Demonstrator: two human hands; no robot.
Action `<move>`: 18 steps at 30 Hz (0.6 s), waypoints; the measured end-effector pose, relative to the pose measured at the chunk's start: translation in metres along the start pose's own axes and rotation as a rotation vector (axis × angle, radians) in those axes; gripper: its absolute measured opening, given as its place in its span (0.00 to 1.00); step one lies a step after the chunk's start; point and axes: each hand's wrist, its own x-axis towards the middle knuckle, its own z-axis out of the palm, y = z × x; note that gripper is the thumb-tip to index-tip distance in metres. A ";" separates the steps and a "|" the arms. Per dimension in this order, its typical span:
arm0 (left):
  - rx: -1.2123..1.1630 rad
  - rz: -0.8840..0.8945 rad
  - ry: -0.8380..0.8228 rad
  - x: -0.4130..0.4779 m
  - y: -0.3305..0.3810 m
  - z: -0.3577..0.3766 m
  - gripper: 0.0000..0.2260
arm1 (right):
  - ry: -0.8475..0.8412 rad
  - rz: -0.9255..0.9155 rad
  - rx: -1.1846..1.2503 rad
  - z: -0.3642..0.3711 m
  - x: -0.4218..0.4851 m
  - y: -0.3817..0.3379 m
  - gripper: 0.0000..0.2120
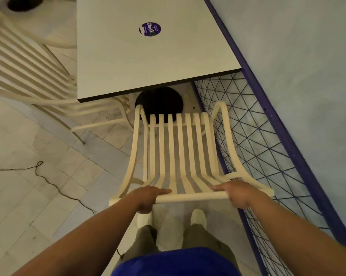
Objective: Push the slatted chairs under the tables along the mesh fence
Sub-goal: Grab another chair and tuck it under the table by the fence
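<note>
Dim warm light, soft focus, wide-angle edge distortion.

Slatted chair (180, 148) centre frame: smooth cream slats, painted look, low sheen; metal or plastic unclear. Second chair (28, 66) upper left, same finish. Surface (148, 62) top: pale matt laminate look, dark edge band; round sticker (150, 29) slightly glossy. Mesh fence (257, 146) right: thin dark wire, purple painted frame. Floor (38, 176): pale matt tiles, blotchy. Trousers (204, 242) bottom: olive cloth.
</note>
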 end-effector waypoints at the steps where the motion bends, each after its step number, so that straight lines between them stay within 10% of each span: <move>1: -0.012 -0.002 0.006 0.001 0.008 0.000 0.37 | 0.000 -0.011 -0.017 -0.004 0.001 0.008 0.40; 18: -0.136 -0.053 0.110 0.037 0.067 -0.014 0.38 | 0.003 -0.049 -0.148 -0.063 0.023 0.076 0.40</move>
